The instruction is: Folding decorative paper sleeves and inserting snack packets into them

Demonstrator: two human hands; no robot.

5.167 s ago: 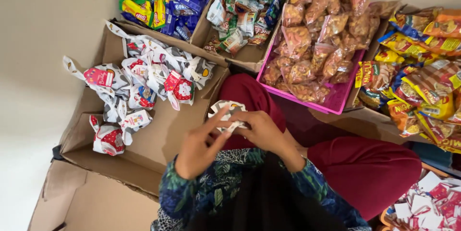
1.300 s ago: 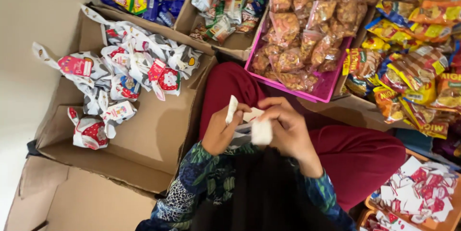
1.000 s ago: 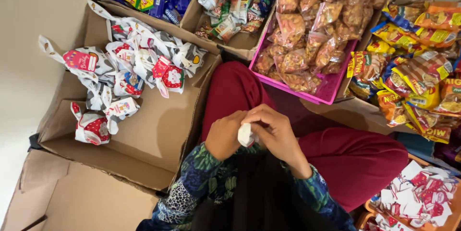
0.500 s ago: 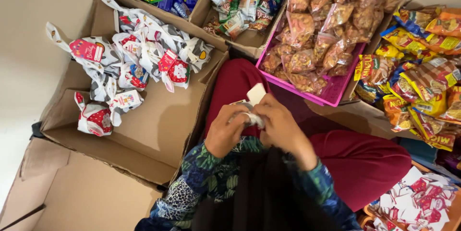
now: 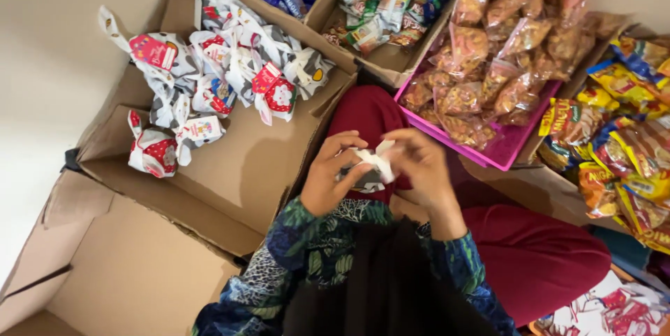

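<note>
My left hand (image 5: 333,181) and my right hand (image 5: 421,167) are together over my lap, both gripping a small white plastic bag (image 5: 371,166) whose top is twisted between the fingers. Both hands sit above my dark red trousers (image 5: 363,113). A pile of tied white-and-red printed bags (image 5: 223,71) lies in the open cardboard box (image 5: 209,175) to my left.
A pink tray (image 5: 504,149) of clear bags with brown snacks stands ahead on the right. Cardboard boxes of green and blue snack packets (image 5: 380,1) sit at the back. Orange and yellow packets (image 5: 628,140) fill the right side. A flattened cardboard box (image 5: 118,273) lies lower left.
The loose ends of the white bag that stuck up between my hands have been drawn in. My hands have closed together on the bag and moved slightly forward over my lap.
</note>
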